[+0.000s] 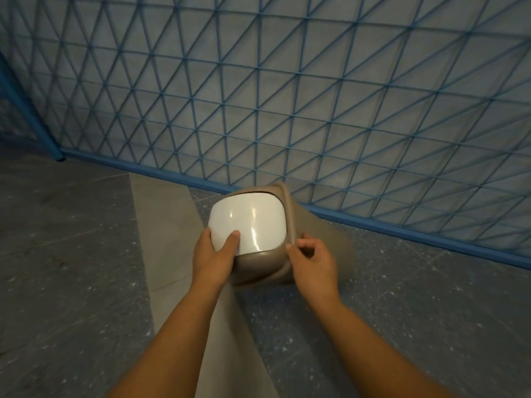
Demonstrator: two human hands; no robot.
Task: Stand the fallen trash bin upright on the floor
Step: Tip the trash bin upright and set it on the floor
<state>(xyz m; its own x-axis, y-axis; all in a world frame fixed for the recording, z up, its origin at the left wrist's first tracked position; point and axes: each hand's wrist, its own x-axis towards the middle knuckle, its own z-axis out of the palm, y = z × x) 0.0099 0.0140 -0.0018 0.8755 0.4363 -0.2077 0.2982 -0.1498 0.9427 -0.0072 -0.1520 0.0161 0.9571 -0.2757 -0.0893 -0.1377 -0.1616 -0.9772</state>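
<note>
The trash bin (pixel 260 261) is tan plastic with a glossy white swing lid (pixel 248 222) facing up at me. It sits near the middle of the view, close to the fence, and its body below the lid is mostly hidden and blurred. My left hand (pixel 214 255) grips the lid's near-left edge, thumb on the white surface. My right hand (pixel 311 261) holds the bin's tan rim on the right side with its fingertips.
A blue wire-mesh fence (pixel 316 96) runs across the back, its bottom rail (pixel 402 229) just behind the bin. A blue post (pixel 59 156) stands at the left corner. Grey speckled floor tiles (pixel 71 254) spread on both sides.
</note>
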